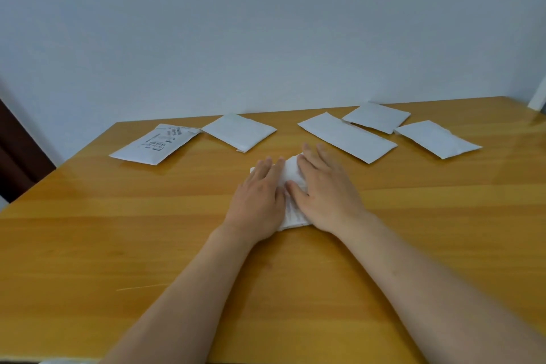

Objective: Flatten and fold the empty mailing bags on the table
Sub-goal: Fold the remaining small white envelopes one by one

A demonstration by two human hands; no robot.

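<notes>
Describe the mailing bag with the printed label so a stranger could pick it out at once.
Look along the far edge of the wooden table, near the wall, where five white bags lie in a row. Take the leftmost one, the labelled bag. Only it shows black barcodes and print; its neighbours are plain white.

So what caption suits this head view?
Both hands, left and right, press a white mailing bag flat on the wooden table.

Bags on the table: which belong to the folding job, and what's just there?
Job:
pressed bag, under left hand and right hand
labelled bag
four plain bags, e.g.

Just there:
table
wall
</notes>
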